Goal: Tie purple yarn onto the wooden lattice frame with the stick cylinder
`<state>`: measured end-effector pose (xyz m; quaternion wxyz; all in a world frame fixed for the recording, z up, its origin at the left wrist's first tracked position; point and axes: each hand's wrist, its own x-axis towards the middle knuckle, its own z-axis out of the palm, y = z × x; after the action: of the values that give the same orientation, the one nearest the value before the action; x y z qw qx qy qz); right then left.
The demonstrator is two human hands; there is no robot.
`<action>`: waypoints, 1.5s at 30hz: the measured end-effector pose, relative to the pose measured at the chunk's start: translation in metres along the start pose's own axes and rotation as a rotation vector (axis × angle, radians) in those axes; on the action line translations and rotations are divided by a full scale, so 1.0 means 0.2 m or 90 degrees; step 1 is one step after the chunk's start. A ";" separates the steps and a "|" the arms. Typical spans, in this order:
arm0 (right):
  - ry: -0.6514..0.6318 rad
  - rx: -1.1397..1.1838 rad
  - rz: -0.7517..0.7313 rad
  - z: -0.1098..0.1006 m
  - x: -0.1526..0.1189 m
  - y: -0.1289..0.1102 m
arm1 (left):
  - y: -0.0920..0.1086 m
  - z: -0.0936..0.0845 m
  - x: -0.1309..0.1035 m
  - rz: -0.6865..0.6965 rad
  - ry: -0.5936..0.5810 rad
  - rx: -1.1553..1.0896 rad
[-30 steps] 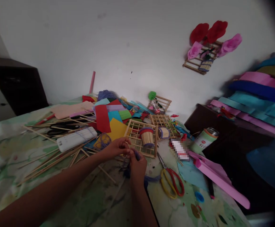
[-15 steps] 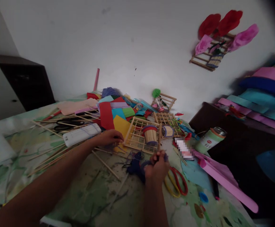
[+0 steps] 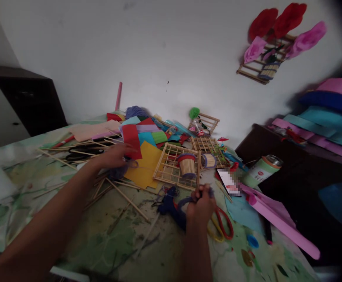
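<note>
My left hand (image 3: 116, 156) is over the left part of the heap, its fingers partly blurred and curled over a bunch of purple yarn (image 3: 119, 171). Closer to the middle, my right hand (image 3: 201, 203) is closed, with purple-blue yarn (image 3: 184, 202) showing at its fingers; the exact shape of what it grips is hidden. Against its left side lies a dark blue bundle (image 3: 171, 211). Scissors (image 3: 224, 225) with red and yellow handles rest to the right of this hand. Behind it, a small stick basket (image 3: 187, 165) with a red rim sits on a stick lattice (image 3: 165, 162).
Thin wooden sticks (image 3: 129, 199) lie across the cloth. Yellow paper (image 3: 144, 166) and other coloured sheets are piled behind. To the right are a green jar (image 3: 260, 170), a pink paper roll (image 3: 285, 227) and a blue cap (image 3: 252, 241). Paper flowers (image 3: 290, 19) hang on the wall.
My left hand has moved left and away from the lattice, with purple yarn under its fingers. My right hand has shifted slightly right, still closed. The view has tilted a little.
</note>
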<state>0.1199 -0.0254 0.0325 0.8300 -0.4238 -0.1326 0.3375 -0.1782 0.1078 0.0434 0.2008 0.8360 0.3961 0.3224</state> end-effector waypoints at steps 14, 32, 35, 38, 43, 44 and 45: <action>-0.291 -0.181 0.174 0.06 -0.20 0.23 | 0.49 0.53 -0.03 -0.047 -0.255 -0.389; -0.333 -0.041 0.279 0.07 -0.18 0.21 | 0.55 0.55 -0.05 -0.170 -0.146 -0.513; -0.344 -0.057 0.263 0.06 -0.18 0.23 | 0.56 0.56 -0.05 -0.151 -0.158 -0.564; -0.358 -0.074 0.262 0.06 -0.18 0.24 | 0.53 0.58 -0.05 -0.171 -0.147 -0.550; -0.373 -0.107 0.253 0.05 -0.19 0.24 | 0.50 0.61 -0.05 -0.213 -0.140 -0.590; -0.380 -0.110 0.250 0.05 -0.19 0.24 | 0.50 0.61 -0.06 -0.221 -0.128 -0.595; -0.386 -0.113 0.248 0.05 -0.19 0.24 | 0.50 0.60 -0.06 -0.226 -0.115 -0.595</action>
<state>0.0653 -0.0252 0.0033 0.6334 -0.3922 -0.3180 0.5864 -0.0455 0.0282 0.0126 0.6385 0.6014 0.3264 0.3523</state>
